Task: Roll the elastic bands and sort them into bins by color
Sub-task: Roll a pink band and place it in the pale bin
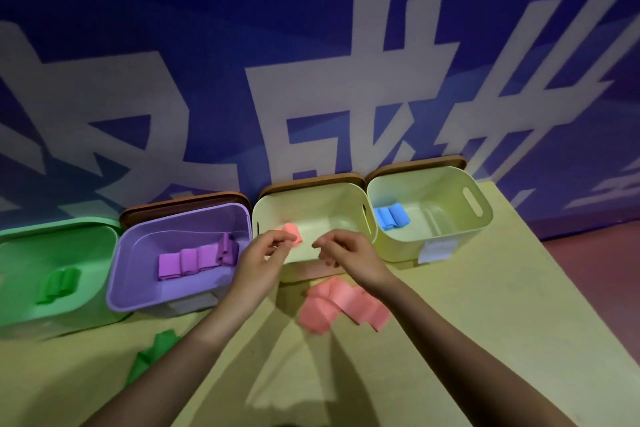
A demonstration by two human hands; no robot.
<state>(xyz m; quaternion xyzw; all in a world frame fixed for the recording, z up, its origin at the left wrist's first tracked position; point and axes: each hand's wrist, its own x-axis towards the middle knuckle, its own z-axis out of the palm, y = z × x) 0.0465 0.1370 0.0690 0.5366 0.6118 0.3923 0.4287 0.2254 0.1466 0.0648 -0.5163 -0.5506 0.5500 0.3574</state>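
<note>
My left hand [265,255] is over the middle cream bin [360,204] and pinches a rolled pink band [292,233] at its fingertips. My right hand [343,250] hovers just right of the roll with loosely curled fingers and holds nothing. Loose pink bands [343,307] lie in a pile on the table in front of that bin. The green bin [104,236] holds green rolls [60,282]. In the purple bin [138,232] is a row of purple rolls [194,258]. The right cream bin [481,215] holds blue rolls [391,217].
A loose green band [152,355] lies on the yellow table [467,322] beside my left forearm. The bins stand in a row against a blue wall with large white characters. The table's right edge runs diagonally, with red floor beyond it.
</note>
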